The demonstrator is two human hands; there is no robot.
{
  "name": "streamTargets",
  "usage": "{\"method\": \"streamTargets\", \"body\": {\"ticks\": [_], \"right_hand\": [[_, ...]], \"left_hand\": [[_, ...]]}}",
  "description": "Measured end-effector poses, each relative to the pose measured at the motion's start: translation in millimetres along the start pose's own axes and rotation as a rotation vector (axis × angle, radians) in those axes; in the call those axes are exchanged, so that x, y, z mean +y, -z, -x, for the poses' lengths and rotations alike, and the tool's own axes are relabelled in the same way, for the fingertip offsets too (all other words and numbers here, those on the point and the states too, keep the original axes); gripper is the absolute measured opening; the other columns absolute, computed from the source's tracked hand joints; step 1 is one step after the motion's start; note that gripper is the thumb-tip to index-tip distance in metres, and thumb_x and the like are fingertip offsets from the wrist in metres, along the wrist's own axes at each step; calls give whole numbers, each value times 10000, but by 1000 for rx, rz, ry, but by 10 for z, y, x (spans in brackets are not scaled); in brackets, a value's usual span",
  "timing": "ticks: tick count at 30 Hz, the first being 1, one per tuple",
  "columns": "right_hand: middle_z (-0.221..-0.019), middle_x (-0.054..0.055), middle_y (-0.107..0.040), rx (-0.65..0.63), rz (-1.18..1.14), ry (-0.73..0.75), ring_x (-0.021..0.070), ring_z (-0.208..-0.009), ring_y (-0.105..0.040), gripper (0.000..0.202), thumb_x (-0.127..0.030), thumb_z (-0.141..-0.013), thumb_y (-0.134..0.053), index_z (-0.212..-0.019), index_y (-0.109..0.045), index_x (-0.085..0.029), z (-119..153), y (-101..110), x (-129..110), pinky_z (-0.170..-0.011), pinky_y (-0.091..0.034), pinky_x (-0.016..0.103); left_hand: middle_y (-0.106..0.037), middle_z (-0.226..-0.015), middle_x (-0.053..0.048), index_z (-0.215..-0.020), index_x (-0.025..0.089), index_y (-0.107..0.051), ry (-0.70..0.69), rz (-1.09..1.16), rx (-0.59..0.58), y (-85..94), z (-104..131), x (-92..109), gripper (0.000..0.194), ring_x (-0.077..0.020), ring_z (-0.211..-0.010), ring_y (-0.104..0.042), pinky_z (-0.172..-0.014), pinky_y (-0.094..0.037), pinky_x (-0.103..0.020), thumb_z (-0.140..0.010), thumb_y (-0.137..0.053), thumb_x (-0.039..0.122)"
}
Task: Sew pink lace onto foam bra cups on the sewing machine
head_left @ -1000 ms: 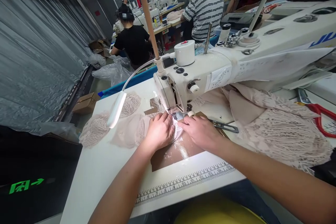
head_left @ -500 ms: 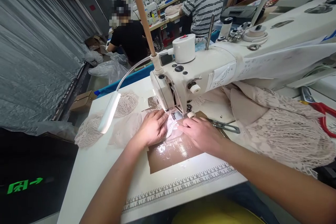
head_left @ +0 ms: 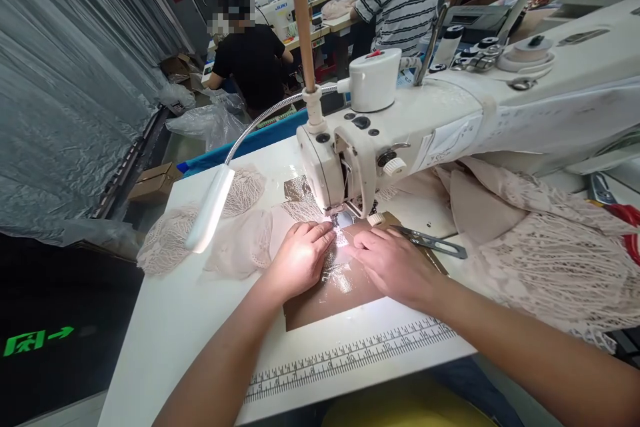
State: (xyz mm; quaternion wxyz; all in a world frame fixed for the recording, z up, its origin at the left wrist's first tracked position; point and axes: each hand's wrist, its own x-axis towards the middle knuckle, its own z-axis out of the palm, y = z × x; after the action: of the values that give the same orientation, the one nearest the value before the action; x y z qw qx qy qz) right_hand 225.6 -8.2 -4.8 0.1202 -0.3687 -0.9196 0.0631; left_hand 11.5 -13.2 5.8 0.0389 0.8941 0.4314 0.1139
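Note:
My left hand (head_left: 303, 257) lies on a pale lace piece (head_left: 299, 211) just left of the sewing machine's needle area, its fingers flat and close together, pressing the cloth down. Under the lit presser foot (head_left: 336, 219) a small bit of white dotted fabric (head_left: 341, 237) shows between my hands. My right hand (head_left: 393, 260) is curled, with thumb and forefinger pinched beside this fabric. What they grip, perhaps a thread, is too small to make out. Both hands are over a shiny brown sheet (head_left: 320, 303) fixed to the machine table (head_left: 200, 320).
The machine head (head_left: 373, 140) rises ahead, with a lamp (head_left: 210, 210) at its left. Lace pieces (head_left: 167, 240) lie left; a lace garment (head_left: 560, 250) is heaped right. Metal tweezers (head_left: 435, 242) and red-handled scissors (head_left: 625, 213) lie right. Two people sit at machines beyond.
My left hand has flattened over the fabric, covering more of it, and less white fabric shows between my hands. My right fingers have curled in more. The view has shifted slightly.

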Motion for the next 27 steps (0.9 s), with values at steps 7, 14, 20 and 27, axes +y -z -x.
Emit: {"method": "streamTargets", "body": {"ticks": [7,14,20,27], "right_hand": [[-816,27,-540,6,0,-5,164,-753,-420,326,-82,-860,-430,-1043,-658,-225,-42,-13,5,-683,-258,297],[-808,22,-539,36,21,-23,150,-690,-393,324,-135,-906,-399,-1098,-645,-224,-111,-21,-4,-631,-240,301],[-833,33,-567,23,18,-33,149,-727,-442,327,-139,-904,-403,-1126,-634,-203,-151,-31,-3,-643,-274,297],[-891,55,-604,9,15,-38,158,-760,-486,404,-99,-859,-412,-1201,-607,-193,-176,-44,-1,-657,-320,287]], "left_hand": [[-539,-1302,-81,-1208,133,-562,-11,-18,30,-38,-10,-54,369,-239,-1083,-503,-930,-449,-416,-871,-434,54],[-557,-1281,-85,-1209,117,-569,10,-74,60,-43,-44,-96,367,-254,-1109,-494,-947,-434,-431,-871,-440,57],[-564,-1270,-87,-1208,145,-571,36,-87,85,-74,-66,-159,391,-260,-1119,-493,-958,-418,-449,-850,-446,48],[-575,-1238,-105,-1208,150,-573,81,-67,88,-57,-96,-199,387,-271,-1109,-488,-949,-406,-458,-851,-449,66]]}}
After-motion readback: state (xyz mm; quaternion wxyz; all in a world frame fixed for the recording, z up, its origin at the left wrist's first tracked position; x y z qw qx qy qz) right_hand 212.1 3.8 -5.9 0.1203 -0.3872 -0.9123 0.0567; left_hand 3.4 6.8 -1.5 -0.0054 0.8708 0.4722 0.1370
